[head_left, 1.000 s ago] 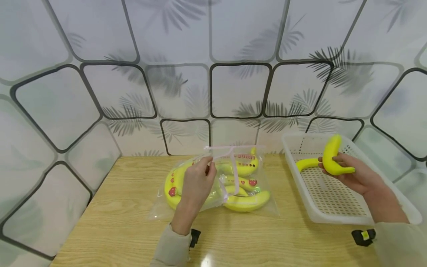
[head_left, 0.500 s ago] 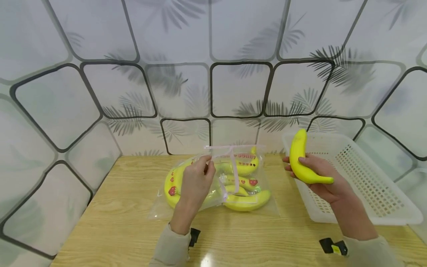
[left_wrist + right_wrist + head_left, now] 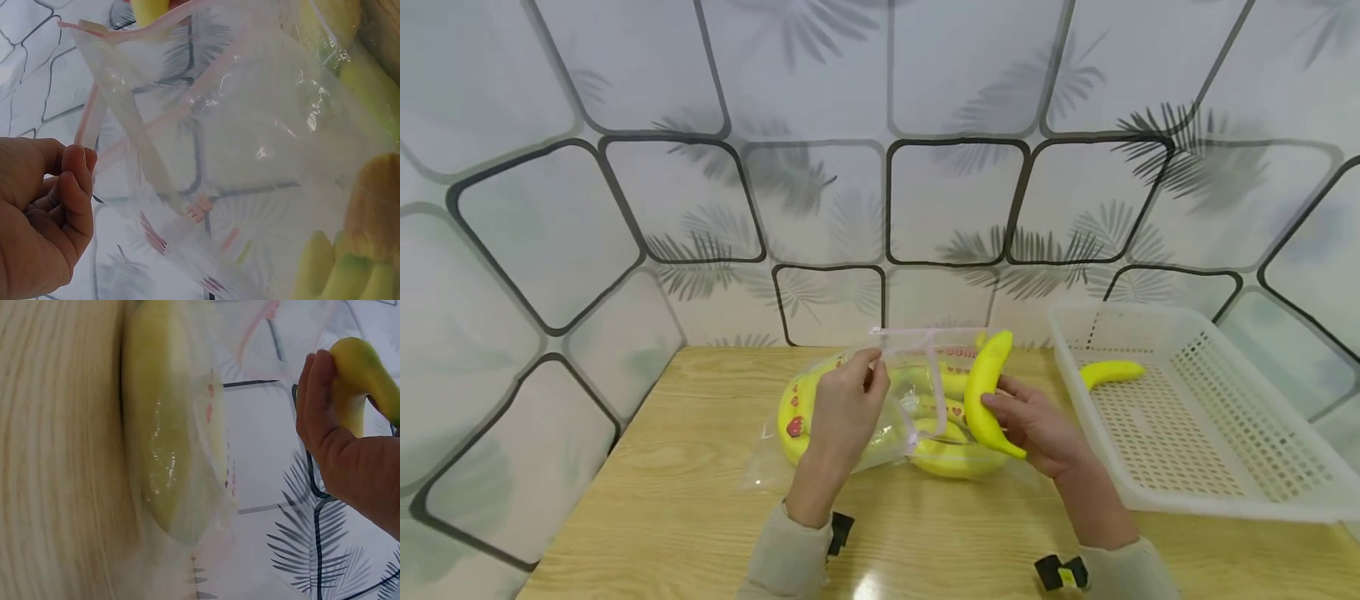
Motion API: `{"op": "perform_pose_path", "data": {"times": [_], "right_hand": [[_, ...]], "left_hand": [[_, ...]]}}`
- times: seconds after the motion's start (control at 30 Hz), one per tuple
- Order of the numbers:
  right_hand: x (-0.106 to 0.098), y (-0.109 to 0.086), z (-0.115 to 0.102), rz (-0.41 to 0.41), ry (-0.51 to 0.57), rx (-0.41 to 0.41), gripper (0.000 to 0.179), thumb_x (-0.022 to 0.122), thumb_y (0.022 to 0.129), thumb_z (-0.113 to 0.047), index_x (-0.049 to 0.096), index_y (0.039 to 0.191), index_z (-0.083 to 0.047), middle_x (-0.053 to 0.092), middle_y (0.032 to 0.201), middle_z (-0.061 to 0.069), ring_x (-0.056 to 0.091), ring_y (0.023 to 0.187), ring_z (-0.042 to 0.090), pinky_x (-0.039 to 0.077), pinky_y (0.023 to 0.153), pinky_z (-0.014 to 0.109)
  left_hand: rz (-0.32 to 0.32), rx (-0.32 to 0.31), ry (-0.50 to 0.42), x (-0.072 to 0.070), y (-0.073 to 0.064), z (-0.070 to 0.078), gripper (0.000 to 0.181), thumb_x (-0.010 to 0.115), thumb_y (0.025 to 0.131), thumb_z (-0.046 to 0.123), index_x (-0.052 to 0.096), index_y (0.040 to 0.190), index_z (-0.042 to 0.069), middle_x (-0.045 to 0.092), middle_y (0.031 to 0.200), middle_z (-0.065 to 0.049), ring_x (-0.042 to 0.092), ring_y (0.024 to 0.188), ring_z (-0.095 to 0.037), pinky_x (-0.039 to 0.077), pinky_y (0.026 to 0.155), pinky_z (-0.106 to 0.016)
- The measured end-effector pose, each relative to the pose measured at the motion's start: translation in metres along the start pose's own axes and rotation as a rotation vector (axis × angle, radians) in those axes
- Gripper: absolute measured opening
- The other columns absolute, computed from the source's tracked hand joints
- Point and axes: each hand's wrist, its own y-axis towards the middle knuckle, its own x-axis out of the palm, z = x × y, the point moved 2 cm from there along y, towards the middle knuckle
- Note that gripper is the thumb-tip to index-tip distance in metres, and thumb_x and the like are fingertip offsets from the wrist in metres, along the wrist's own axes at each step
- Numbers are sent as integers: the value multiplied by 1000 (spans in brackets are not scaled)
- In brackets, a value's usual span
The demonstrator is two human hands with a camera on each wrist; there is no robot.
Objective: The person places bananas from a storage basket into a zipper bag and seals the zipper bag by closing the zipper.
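Observation:
A clear plastic zip bag [image 3: 250, 144] with pink edging and red print lies on the table, its mouth gaping. Several yellow bananas [image 3: 951, 462] are inside it. My left hand [image 3: 847, 408] pinches the pink-edged rim of the bag, seen closely in the left wrist view. In my right hand [image 3: 1036, 423] is a single banana [image 3: 981, 396], gripped between thumb and fingers with its stem pointing down to the right. It is above the bag's right part and overlaps it in the head view. The right wrist view shows the fingers curled around this banana [image 3: 353, 365].
To the right stands a white perforated plastic basket [image 3: 1093, 458] with one banana [image 3: 1112, 372] near its left wall. The wooden table [image 3: 670, 475] meets a patterned wall covering [image 3: 958, 200] behind the bag.
My right hand has carried the banana leftward from above the basket to over the bag's right part. The left hand stays at the bag's rim. The head view has shifted slightly.

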Motion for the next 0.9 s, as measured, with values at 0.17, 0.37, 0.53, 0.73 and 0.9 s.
{"op": "perform_pose_path", "data": {"times": [0.17, 0.37, 0.53, 0.73, 0.9], "right_hand": [[8, 7, 13, -40, -75, 71, 64, 42, 107, -35, 8, 157, -14, 59, 118, 16, 67, 74, 13, 54, 54, 21], [10, 8, 18, -41, -307, 84, 50, 52, 104, -32, 43, 135, 6, 60, 101, 22, 64, 65, 16, 49, 45, 23], [13, 7, 20, -99, -404, 106, 41, 54, 103, -33, 57, 116, 6, 61, 78, 13, 64, 60, 19, 46, 43, 23], [16, 5, 19, -175, -464, 95, 34, 50, 105, -30, 58, 104, 4, 56, 72, 7, 57, 54, 16, 38, 41, 22], [13, 7, 20, -198, -460, 97, 32, 48, 105, -27, 57, 107, 3, 55, 75, 9, 58, 55, 17, 38, 43, 22]], "left_hand": [[8, 25, 14, 1, 0, 1, 13, 62, 91, -3, 70, 100, -10, 66, 67, -10, 47, 49, -9, 41, 45, -17], [10, 36, 17, 2, -1, 1, 12, 63, 91, -4, 70, 100, -9, 67, 69, -11, 51, 51, -10, 44, 47, -18], [16, 42, 17, 1, -1, 2, 12, 63, 90, -5, 69, 99, -9, 66, 67, -10, 50, 51, -10, 43, 47, -18], [10, 39, 24, 0, -2, 3, 11, 64, 90, -5, 69, 98, -8, 66, 67, -10, 48, 51, -9, 43, 46, -17], [17, 57, 38, 0, -2, 4, 12, 64, 89, -6, 70, 98, -10, 68, 69, -12, 51, 50, -9, 44, 47, -17]]}}
